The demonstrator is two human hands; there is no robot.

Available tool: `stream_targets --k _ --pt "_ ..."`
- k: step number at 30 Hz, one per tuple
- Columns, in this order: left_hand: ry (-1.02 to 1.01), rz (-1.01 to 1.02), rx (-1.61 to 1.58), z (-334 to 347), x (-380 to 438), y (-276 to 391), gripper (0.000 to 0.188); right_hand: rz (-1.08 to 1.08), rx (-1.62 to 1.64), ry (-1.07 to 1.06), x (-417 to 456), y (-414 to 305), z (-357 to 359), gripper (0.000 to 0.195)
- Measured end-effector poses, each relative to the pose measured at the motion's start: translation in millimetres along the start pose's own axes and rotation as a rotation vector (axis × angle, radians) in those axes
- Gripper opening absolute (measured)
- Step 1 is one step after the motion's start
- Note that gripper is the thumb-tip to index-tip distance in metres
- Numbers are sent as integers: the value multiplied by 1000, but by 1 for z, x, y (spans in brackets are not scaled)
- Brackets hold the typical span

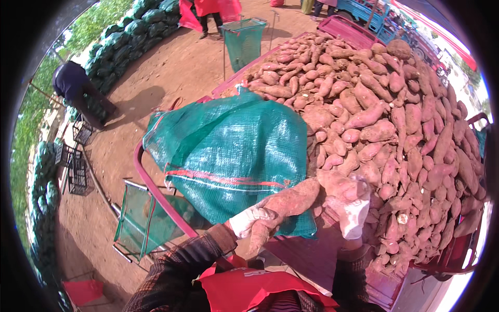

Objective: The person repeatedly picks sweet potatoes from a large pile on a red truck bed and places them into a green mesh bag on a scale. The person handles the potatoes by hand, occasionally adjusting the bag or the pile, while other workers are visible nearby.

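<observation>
In a white glove, my left hand (249, 222) is closed around the narrow end of a long, soil-covered sweet potato (292, 198). My right hand (355, 218), also gloved in white, is on a thick, dirty sweet potato (341, 185); its fingers are mostly hidden. Just beyond my hands lies a green mesh sack (237, 144) with red and white bands, spread over the side of the red cart. A large heap of sweet potatoes (374, 117) rises to the right of the sack.
A curved red rail (160, 195) borders the cart on the left. Beyond it stands a metal frame holding a green mesh sack (148, 222); another framed sack (243, 43) is farther off. A person (78, 85) bends near black crates (76, 171). Filled green sacks (128, 39) line the field.
</observation>
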State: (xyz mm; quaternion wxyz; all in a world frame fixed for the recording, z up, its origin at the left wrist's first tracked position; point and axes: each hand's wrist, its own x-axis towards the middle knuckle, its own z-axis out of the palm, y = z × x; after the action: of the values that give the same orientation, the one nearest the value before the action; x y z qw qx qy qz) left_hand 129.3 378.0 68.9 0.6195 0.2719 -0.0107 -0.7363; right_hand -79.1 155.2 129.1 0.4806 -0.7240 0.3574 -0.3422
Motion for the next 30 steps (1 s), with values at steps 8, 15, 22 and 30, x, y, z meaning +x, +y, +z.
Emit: stream_targets --k 8,15,22,30 --pt "-139 403 -72 17 -187 -31 89 -181 39 -124 -74 -82 -4 38" --pt "283 905 -72 -59 -358 -59 75 -213 575 -528 -130 -188 179 67" --pt "835 877 221 -153 -496 -32 84 -143 495 -1044 -170 -210 411 81" --pt "1350 533 253 -293 -476 -31 70 218 346 -1254 -251 -130 462 77"
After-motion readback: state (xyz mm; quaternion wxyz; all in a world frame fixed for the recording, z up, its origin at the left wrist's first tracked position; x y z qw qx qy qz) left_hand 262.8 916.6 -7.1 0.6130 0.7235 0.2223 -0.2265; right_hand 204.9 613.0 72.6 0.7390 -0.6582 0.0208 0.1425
